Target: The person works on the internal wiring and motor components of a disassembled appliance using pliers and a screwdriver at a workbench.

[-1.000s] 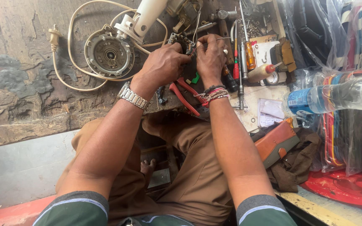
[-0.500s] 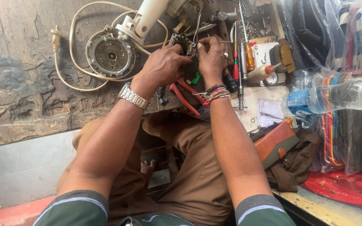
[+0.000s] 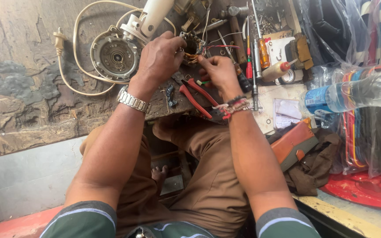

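Observation:
My left hand (image 3: 159, 59) grips a small motor stator with copper windings (image 3: 192, 47) on the worn wooden bench (image 3: 27, 79). A metal watch sits on that wrist. My right hand (image 3: 219, 70) pinches thin wires at the stator's right side, where red and black leads run off to the right. Thread bands circle the right wrist. Red-handled pliers (image 3: 197, 98) lie on the bench just under my hands.
A round fan motor housing (image 3: 114, 56) with a white neck and a cream power cord (image 3: 78, 53) lies left. Screwdrivers (image 3: 261, 44), a glue bottle (image 3: 278, 70) and tape sit right. A plastic water bottle (image 3: 353, 94), an orange meter case (image 3: 293, 143) and plastic bags stand further right.
Both hands stay on the stator. My right hand has shifted slightly down and outward, drawing the thin wires to the right side of the windings.

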